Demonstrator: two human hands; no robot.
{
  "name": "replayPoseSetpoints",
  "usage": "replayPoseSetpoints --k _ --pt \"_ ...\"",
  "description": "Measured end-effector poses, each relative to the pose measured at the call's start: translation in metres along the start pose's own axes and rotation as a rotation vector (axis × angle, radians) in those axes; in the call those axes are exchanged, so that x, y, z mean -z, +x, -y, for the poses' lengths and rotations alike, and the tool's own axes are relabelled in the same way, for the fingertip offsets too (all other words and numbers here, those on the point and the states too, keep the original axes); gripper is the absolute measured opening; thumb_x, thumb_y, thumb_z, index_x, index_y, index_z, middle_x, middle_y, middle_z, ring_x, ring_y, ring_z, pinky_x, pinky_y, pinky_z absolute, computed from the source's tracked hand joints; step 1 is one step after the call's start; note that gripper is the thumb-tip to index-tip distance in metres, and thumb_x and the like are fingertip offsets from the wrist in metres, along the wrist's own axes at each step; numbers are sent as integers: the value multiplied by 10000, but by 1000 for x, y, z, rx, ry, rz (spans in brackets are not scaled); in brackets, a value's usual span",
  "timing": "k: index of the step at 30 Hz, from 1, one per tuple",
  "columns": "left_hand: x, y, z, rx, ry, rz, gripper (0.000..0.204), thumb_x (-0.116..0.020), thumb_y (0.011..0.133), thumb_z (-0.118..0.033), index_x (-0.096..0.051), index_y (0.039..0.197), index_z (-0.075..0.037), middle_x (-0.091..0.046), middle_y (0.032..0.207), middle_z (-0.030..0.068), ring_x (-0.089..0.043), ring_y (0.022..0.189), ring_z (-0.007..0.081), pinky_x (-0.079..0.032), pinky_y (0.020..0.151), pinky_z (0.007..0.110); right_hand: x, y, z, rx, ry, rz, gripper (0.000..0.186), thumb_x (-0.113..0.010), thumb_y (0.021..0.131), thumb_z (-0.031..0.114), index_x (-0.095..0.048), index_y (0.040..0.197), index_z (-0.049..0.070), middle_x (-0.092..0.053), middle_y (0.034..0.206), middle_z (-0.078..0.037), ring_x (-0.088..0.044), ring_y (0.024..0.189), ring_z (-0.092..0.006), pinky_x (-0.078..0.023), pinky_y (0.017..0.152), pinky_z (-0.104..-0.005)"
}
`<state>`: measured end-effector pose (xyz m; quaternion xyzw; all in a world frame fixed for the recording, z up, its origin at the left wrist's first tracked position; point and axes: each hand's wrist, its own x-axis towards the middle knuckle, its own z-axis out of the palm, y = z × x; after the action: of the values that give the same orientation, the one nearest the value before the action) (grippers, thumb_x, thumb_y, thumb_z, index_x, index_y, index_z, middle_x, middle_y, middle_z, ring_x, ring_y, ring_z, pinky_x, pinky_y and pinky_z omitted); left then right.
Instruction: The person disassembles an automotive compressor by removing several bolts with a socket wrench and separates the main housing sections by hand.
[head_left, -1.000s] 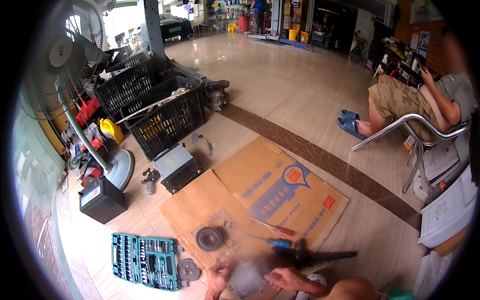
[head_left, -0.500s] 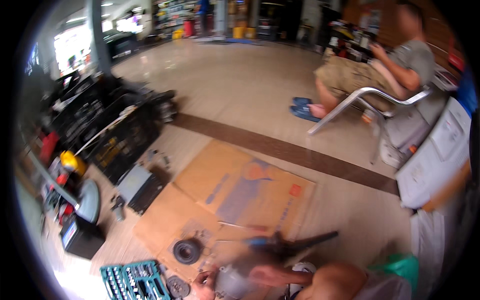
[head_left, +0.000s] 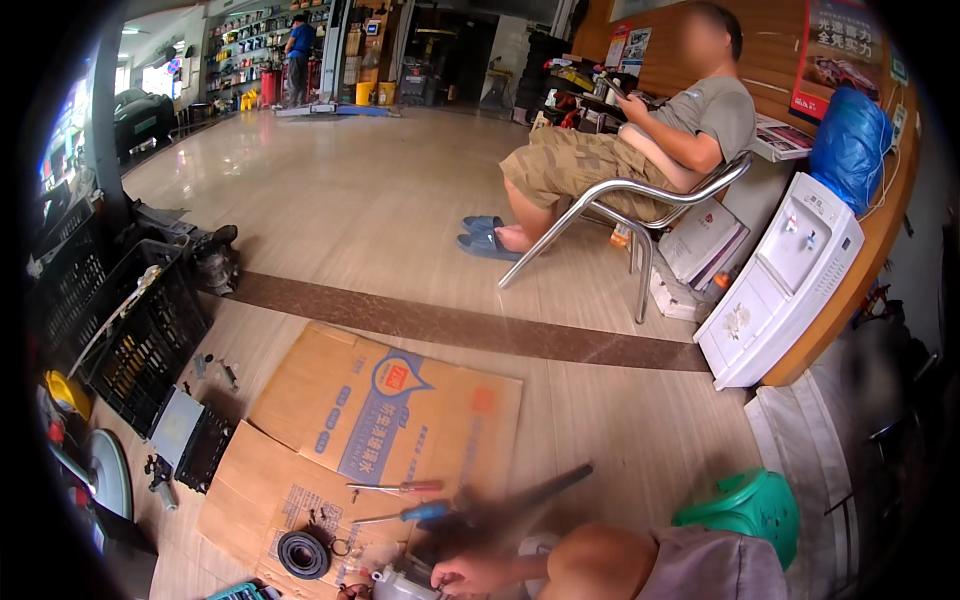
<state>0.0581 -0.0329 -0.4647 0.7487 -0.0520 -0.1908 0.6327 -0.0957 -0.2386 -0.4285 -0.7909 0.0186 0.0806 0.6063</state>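
At the lower edge, a silver metal housing (head_left: pixel 398 586) is partly cut off by the picture. Only the fingers of my left hand (head_left: pixel 353 592) show, closed against the housing's left side. My right hand (head_left: pixel 468 574) meets its right end with curled fingers; whatever they may pinch is hidden. A black ring-shaped pulley (head_left: pixel 303 554) lies on the flattened cardboard (head_left: pixel 285 400), beside a thin metal ring (head_left: pixel 341 547). Beyond my hands are a red-handled screwdriver (head_left: pixel 410 487), a blue-handled screwdriver (head_left: pixel 425 511) and a blurred long black object (head_left: pixel 530 498).
Black crates (head_left: pixel 150 345) and a grey-black box (head_left: pixel 190 440) stand left. A teal tool case (head_left: pixel 240 592) peeks in below. Right of my knee (head_left: pixel 595 562) is a green stool (head_left: pixel 750 510). A person (head_left: pixel 690 130) sits in a metal-framed chair (head_left: pixel 620 195) near a white water dispenser (head_left: pixel 780 280).
The view has swung, shifting the surroundings leftward, and most of the tool case has left the picture. My right hand, blurred before and apart from the housing, now touches its right end.
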Motion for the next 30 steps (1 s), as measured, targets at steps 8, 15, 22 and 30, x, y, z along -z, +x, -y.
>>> replayPoseSetpoints --k 8,15,22,30 --pt "-2 -2 1 14 -9 16 148 -721 864 -103 -746 869 43 -726 845 79 -648 791 137 -514 769 283 0 -3 8 0 -58 -55 188 -670 939 204 -699 1026 40 -723 878 -137 -683 756 -241 -530 667 -407" --pt "20 -12 10 15 -19 -16 144 -720 864 -98 -745 869 43 -725 846 80 -649 796 139 -515 772 284 -4 8 0 -116 -202 54 330 -624 969 308 -747 777 70 -692 747 -140 -678 744 -292 -518 670 -435" --pt "14 -17 18 16 -74 -24 140 -719 863 -94 -744 869 43 -725 848 82 -650 800 140 -515 776 285 -6 -9 -40 -129 -41 75 286 -607 1030 261 -677 1177 25 -708 1017 -76 -671 925 -164 -556 806 -338" --pt "18 -28 19 32 -85 -65 126 -715 864 -73 -741 868 50 -726 842 85 -654 796 144 -518 780 288 7 4 -3 -484 95 232 372 -573 1050 369 -683 1046 14 -668 809 -44 -650 742 -120 -549 693 -279"
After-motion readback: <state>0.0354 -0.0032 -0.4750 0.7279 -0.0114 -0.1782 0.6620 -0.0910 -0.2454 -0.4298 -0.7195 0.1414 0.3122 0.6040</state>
